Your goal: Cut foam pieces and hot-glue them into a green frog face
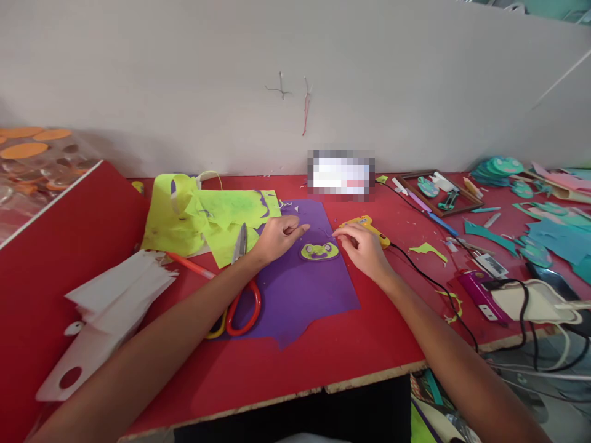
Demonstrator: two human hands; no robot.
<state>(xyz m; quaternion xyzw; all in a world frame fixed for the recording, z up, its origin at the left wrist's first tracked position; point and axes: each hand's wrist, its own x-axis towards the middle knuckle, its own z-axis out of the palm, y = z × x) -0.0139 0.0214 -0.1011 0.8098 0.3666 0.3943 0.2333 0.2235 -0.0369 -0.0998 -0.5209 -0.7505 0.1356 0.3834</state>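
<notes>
Clock centred on the face-shaped cutout.
- Red table point(351, 347), chipped front edge.
- Purple sheet point(305, 307), ragged lower edge, spread beneath the cutout.
- Lime-green sheets point(231, 206), creased, at 10 o'clock.
- Scissors point(239, 247), red and yellow handles, at 8 o'clock, crossed by the left forearm.
- Left hand point(277, 239), at 9 o'clock: fingers curled, grip narrow; contents cannot be told.
- Right hand point(362, 246), at 3 o'clock: fingertips nearly together; contents cannot be told.
- Yellow glue gun point(381, 235), partly behind the right hand.
- Face-shaped cutout point(319, 251), green and purple, between the hands.
</notes>
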